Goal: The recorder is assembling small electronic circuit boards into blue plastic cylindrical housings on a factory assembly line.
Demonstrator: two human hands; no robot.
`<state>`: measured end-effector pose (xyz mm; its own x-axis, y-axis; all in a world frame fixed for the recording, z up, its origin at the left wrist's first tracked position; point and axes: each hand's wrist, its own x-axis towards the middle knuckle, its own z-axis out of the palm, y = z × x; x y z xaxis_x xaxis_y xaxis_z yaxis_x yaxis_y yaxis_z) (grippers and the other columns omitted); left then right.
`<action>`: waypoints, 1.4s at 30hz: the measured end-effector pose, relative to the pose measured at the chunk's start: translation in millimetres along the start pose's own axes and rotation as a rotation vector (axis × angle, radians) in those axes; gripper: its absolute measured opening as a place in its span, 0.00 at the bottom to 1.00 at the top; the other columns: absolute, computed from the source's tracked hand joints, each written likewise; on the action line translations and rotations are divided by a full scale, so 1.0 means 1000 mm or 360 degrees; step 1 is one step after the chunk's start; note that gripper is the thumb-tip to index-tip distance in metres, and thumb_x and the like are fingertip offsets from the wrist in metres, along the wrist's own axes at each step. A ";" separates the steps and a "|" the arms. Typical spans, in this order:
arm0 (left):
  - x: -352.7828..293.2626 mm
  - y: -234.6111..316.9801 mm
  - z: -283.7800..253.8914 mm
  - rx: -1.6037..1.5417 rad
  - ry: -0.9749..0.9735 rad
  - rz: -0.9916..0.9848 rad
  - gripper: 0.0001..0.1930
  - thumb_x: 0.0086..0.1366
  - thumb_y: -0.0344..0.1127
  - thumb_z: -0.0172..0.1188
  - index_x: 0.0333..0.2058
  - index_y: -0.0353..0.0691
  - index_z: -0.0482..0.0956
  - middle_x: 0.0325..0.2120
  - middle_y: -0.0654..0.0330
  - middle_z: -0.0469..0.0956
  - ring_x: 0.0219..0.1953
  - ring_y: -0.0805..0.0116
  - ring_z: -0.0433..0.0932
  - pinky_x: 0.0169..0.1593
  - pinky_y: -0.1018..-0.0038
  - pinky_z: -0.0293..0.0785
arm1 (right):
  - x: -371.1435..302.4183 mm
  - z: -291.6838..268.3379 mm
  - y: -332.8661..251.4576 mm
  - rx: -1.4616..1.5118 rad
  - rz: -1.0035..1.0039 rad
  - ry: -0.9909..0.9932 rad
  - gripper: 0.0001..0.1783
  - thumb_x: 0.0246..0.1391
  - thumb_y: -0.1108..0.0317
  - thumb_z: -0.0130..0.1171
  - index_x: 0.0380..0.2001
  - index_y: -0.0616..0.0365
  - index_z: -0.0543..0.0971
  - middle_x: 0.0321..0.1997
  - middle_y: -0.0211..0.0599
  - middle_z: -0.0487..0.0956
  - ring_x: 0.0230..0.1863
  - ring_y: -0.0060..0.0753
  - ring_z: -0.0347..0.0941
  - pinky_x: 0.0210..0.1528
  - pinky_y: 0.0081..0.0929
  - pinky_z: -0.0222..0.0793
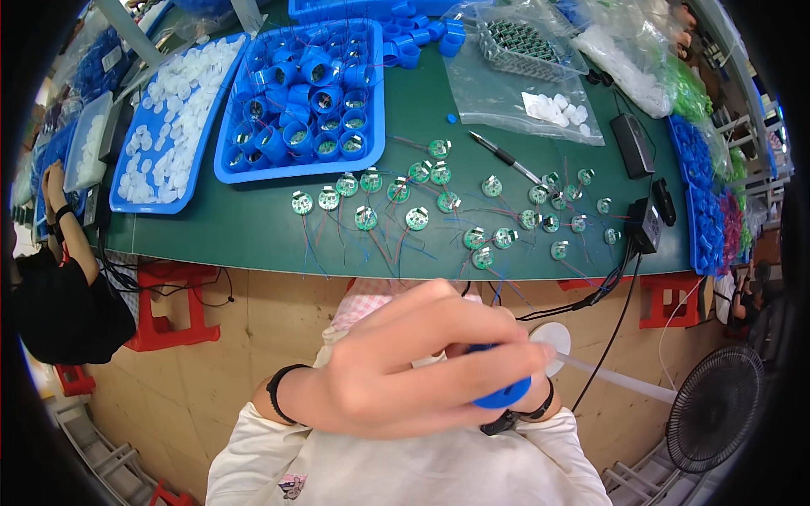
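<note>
Blue plastic cup, one, held in front of the person's shirt, off the near table edge; mostly covered by fingers. Long axis looks to slant from upper left to lower right, short; one end with a dark slot faces down toward the wearer, other end hidden. Left hand grasps it, fingers wrapped over, back of hand up, fingertips to the right. Right hand is just behind it, mostly hidden; can't tell its grip. Green table: about 26 loose round circuit boards, roughly 11 in the left group, 15 in the right, most with thin red and blue wires trailing. One pen, lying diagonal, upper left to lower right, lower end among the right group. One blue tray of blue cups, overlapping, too many to count exactly; one blue tray of white discs, same. More loose cups behind, count unclear. One clear box of boards on one clear bag. One black fan at right. One co-worker at left.
</note>
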<state>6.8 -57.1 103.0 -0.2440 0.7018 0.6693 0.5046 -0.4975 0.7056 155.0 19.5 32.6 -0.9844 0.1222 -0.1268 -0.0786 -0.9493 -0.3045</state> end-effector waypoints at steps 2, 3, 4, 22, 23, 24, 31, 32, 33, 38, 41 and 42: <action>0.003 0.000 -0.004 -0.0062 -0.0024 0.0015 0.20 0.32 0.27 0.70 0.31 0.41 0.82 0.30 0.65 0.76 0.22 0.77 0.66 0.24 0.83 0.59 | -0.004 0.004 0.000 0.0047 0.0091 0.0016 0.09 0.53 0.69 0.54 0.37 0.60 0.74 0.42 0.42 0.75 0.41 0.28 0.72 0.41 0.24 0.70; 0.003 -0.001 -0.004 -0.0112 -0.0052 0.0032 0.20 0.32 0.27 0.70 0.30 0.41 0.82 0.30 0.65 0.76 0.22 0.77 0.66 0.23 0.83 0.59 | -0.004 0.004 -0.001 0.0050 0.0094 0.0017 0.09 0.53 0.69 0.54 0.37 0.60 0.74 0.42 0.42 0.75 0.41 0.28 0.72 0.41 0.24 0.70; 0.003 -0.002 -0.004 -0.0111 -0.0051 0.0027 0.20 0.32 0.27 0.70 0.30 0.41 0.82 0.30 0.65 0.76 0.22 0.77 0.66 0.23 0.83 0.59 | -0.003 0.005 -0.002 0.0024 0.0101 -0.0022 0.09 0.53 0.69 0.54 0.37 0.62 0.74 0.42 0.43 0.74 0.41 0.28 0.72 0.41 0.24 0.70; 0.005 -0.014 0.006 -0.0071 -0.0023 0.0164 0.12 0.40 0.25 0.65 0.28 0.35 0.77 0.23 0.64 0.72 0.20 0.73 0.65 0.22 0.81 0.60 | -0.010 0.029 -0.010 0.0160 0.0255 0.0029 0.19 0.49 0.65 0.58 0.41 0.65 0.69 0.21 0.26 0.73 0.09 0.12 0.62 0.11 0.11 0.54; 0.000 -0.016 0.012 -0.0047 0.0091 0.0189 0.14 0.35 0.24 0.66 0.27 0.39 0.80 0.24 0.66 0.74 0.19 0.76 0.64 0.20 0.82 0.58 | -0.011 0.031 -0.011 0.0115 0.0269 0.0058 0.19 0.49 0.66 0.58 0.42 0.64 0.69 0.20 0.26 0.72 0.08 0.12 0.61 0.10 0.11 0.52; -0.002 -0.018 0.015 -0.0030 0.0201 0.0216 0.16 0.30 0.24 0.66 0.26 0.43 0.82 0.25 0.68 0.77 0.17 0.78 0.63 0.19 0.83 0.55 | -0.011 0.032 -0.013 0.0070 0.0276 0.0090 0.19 0.49 0.67 0.58 0.43 0.64 0.68 0.18 0.26 0.71 0.07 0.12 0.60 0.10 0.12 0.51; -0.001 -0.014 -0.001 -0.0131 0.0041 0.0032 0.17 0.30 0.26 0.66 0.27 0.43 0.83 0.24 0.68 0.77 0.18 0.79 0.64 0.19 0.83 0.56 | 0.000 0.032 -0.011 0.0101 0.0093 -0.0133 0.19 0.52 0.75 0.50 0.49 0.62 0.66 0.07 0.21 0.64 0.03 0.12 0.54 0.07 0.13 0.44; -0.002 -0.015 -0.002 -0.0121 0.0020 0.0017 0.17 0.30 0.26 0.66 0.27 0.43 0.83 0.25 0.68 0.77 0.18 0.79 0.64 0.20 0.83 0.57 | 0.002 0.032 -0.012 0.0170 0.0113 -0.0198 0.19 0.53 0.75 0.48 0.50 0.61 0.66 0.05 0.20 0.62 0.03 0.12 0.53 0.07 0.13 0.43; -0.004 -0.016 -0.003 -0.0110 -0.0002 0.0004 0.17 0.30 0.26 0.67 0.27 0.43 0.82 0.25 0.67 0.77 0.19 0.78 0.64 0.20 0.83 0.57 | 0.004 0.032 -0.012 0.0172 0.0114 -0.0198 0.19 0.53 0.75 0.48 0.50 0.61 0.66 0.05 0.20 0.62 0.03 0.12 0.53 0.07 0.13 0.43; -0.004 -0.017 -0.006 -0.0134 -0.0103 -0.0136 0.17 0.31 0.26 0.67 0.26 0.43 0.81 0.23 0.68 0.72 0.20 0.75 0.64 0.22 0.81 0.58 | 0.004 0.027 -0.017 0.0293 0.0328 -0.0109 0.19 0.54 0.74 0.48 0.50 0.63 0.66 0.11 0.24 0.67 0.05 0.13 0.55 0.07 0.13 0.44; 0.000 -0.015 -0.002 -0.0382 -0.0247 -0.0303 0.16 0.35 0.26 0.67 0.28 0.44 0.79 0.25 0.68 0.69 0.23 0.73 0.65 0.26 0.79 0.58 | -0.007 0.033 -0.008 0.0067 0.0324 0.0238 0.21 0.53 0.73 0.51 0.51 0.63 0.64 0.28 0.32 0.74 0.20 0.18 0.69 0.18 0.14 0.62; -0.001 -0.015 0.000 -0.0573 -0.0323 -0.0364 0.16 0.37 0.26 0.67 0.29 0.45 0.77 0.26 0.68 0.67 0.25 0.72 0.65 0.28 0.78 0.58 | -0.007 0.036 -0.008 0.0073 0.0330 0.0236 0.21 0.53 0.73 0.51 0.51 0.63 0.64 0.28 0.32 0.74 0.20 0.18 0.69 0.18 0.14 0.62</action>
<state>-0.5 -50.1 91.4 -0.1307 0.8816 0.4535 0.1290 -0.4384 0.8895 157.1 16.0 70.4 -0.9466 -0.0382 -0.3203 0.1119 -0.9702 -0.2149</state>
